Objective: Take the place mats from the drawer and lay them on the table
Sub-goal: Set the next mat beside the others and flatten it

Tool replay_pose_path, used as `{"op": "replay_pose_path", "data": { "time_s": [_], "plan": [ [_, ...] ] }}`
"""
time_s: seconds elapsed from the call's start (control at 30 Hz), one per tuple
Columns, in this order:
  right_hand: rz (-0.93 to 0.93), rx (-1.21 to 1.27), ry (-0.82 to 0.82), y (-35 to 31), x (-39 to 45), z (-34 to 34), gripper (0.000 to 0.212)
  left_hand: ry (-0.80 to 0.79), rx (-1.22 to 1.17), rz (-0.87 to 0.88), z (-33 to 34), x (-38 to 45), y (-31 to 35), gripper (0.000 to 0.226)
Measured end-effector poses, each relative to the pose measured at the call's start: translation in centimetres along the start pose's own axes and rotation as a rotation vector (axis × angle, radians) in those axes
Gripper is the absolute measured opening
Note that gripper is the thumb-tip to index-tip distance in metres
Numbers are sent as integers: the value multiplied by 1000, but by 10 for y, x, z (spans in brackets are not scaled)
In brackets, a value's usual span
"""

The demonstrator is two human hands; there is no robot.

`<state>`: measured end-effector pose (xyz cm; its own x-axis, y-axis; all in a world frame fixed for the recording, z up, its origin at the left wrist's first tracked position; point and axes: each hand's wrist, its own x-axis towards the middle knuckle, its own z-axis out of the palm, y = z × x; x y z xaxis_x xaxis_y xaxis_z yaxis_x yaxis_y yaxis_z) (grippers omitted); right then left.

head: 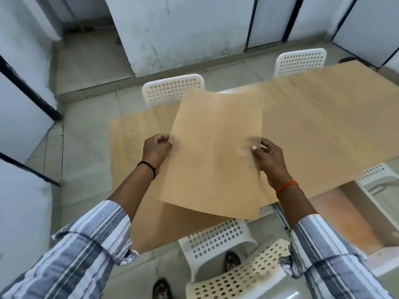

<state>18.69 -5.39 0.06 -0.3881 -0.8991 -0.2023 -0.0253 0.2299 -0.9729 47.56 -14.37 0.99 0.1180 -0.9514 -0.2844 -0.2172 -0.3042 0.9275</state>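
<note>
I hold a tan, flexible place mat (pixel 213 152) with a faint dotted pattern in the air above the light wooden table (pixel 323 117). My left hand (pixel 156 151) pinches its left edge and my right hand (pixel 271 159) pinches its right edge, thumbs on top. The mat bends, its near edge drooping over the table's front edge. A second layer shows under its near right corner; whether that is another mat I cannot tell. No drawer is in view.
White perforated chairs stand around the table: two on the far side (pixel 172 89) (pixel 301 61), one just before me (pixel 218 240), one cream chair back (pixel 241 270), one at right (pixel 376 175). My feet (pixel 232 260) are on the tiled floor. White walls surround.
</note>
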Motion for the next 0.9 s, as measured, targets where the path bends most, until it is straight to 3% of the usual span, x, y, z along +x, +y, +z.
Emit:
{"op": "replay_pose_path", "data": {
  "time_s": [0.4,0.9],
  "plan": [
    [-15,85,95,-23,-69,141,23,-102,-11,45,-134,42,-7,16],
    [-109,67,296,-14,-55,241,20,-187,-17,95,-195,123,-18,18]
  ]
}}
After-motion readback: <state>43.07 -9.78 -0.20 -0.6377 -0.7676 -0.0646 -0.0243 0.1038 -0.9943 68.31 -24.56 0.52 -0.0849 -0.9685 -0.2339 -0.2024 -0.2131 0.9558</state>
